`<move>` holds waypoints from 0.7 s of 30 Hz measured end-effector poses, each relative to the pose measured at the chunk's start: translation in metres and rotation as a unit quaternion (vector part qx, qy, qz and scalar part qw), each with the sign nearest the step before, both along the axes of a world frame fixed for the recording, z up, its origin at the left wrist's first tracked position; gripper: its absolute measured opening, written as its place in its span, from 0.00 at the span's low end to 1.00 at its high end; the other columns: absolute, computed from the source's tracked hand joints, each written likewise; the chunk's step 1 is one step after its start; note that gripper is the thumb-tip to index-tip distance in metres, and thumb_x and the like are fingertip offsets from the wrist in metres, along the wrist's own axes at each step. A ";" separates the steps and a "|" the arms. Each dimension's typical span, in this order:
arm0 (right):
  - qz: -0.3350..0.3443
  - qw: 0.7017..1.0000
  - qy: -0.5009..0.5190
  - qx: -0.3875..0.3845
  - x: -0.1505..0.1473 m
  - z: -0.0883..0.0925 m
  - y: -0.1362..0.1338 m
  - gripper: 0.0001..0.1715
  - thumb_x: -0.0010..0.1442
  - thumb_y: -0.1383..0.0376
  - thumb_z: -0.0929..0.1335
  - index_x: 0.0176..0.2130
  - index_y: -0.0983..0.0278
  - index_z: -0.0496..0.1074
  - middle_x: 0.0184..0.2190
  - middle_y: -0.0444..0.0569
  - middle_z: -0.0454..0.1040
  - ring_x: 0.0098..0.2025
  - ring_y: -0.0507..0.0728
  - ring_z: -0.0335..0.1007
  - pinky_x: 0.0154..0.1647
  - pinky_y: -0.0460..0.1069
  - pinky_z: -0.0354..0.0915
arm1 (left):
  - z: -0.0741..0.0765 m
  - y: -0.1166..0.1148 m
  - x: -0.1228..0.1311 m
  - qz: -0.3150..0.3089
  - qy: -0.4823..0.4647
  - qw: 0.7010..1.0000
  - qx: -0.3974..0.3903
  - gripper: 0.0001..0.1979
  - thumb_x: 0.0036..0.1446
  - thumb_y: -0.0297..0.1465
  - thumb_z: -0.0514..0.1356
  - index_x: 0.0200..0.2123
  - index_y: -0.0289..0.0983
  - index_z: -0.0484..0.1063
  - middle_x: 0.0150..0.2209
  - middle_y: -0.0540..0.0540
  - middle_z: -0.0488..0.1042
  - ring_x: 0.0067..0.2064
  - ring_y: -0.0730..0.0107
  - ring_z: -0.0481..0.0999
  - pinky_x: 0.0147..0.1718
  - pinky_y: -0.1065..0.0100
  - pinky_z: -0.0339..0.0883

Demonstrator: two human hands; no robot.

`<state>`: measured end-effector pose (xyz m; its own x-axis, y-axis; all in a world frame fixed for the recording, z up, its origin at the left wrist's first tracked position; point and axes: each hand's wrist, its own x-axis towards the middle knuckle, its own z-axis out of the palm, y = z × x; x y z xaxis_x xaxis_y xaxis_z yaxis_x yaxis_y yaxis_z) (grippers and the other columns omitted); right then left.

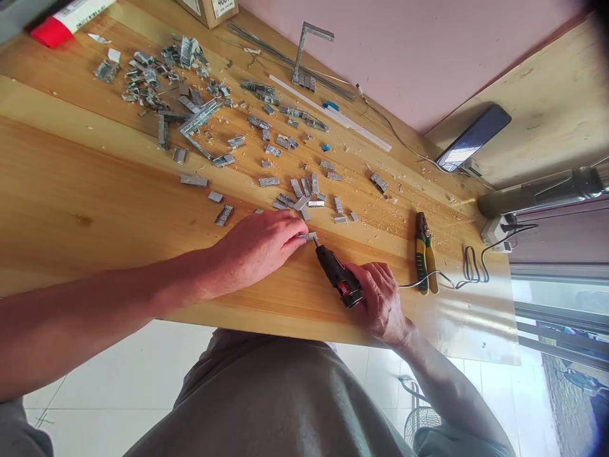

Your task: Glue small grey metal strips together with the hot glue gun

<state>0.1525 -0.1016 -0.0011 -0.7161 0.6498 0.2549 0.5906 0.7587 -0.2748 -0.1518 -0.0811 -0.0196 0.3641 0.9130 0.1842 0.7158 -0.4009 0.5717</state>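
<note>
My right hand (380, 301) is wrapped round the handle of a black glue gun (333, 270), whose cord runs off to the right. The gun's nozzle points up and left, at or very near a small grey strip (308, 236). That strip is pinched between the fingertips of my left hand (261, 244), low over the wooden table. Just beyond my left fingers lie several loose grey pieces (301, 203), some overlapping. Whether the nozzle touches the strip I cannot tell.
On the table (95, 209) lie a heap of grey scraps (147, 79), an angled grey frame (202, 120), white glue sticks (356, 127) and pliers (425, 254). A phone (476, 136) leans at the back right. Farther right are a metal post (537, 193) and a plugged-in socket (499, 231).
</note>
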 end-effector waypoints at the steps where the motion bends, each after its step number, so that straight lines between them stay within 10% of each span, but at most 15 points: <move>1: -0.002 1.000 -0.002 0.001 0.001 0.000 0.000 0.20 0.73 0.68 0.65 0.62 0.62 0.69 0.38 0.49 0.77 0.38 0.60 0.72 0.43 0.56 0.65 | 0.000 0.000 0.000 0.001 0.002 1.000 0.000 0.07 0.75 0.29 0.61 0.43 0.38 0.80 0.46 0.42 0.84 0.46 0.59 0.84 0.49 0.60 0.76; 21: 0.015 1.000 -0.007 0.007 -0.002 0.002 0.002 0.21 0.75 0.68 0.65 0.64 0.62 0.68 0.39 0.50 0.78 0.38 0.60 0.72 0.43 0.56 0.66 | -0.002 -0.001 0.000 0.005 -0.001 1.000 -0.005 0.05 0.74 0.29 0.63 0.45 0.40 0.80 0.46 0.43 0.83 0.47 0.60 0.84 0.49 0.62 0.75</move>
<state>0.1504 -0.0994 0.0009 -0.7385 0.6248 0.2535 0.5714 0.7795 -0.2567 -0.1516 -0.0817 -0.0216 0.3550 0.9180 0.1768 0.7179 -0.3889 0.5774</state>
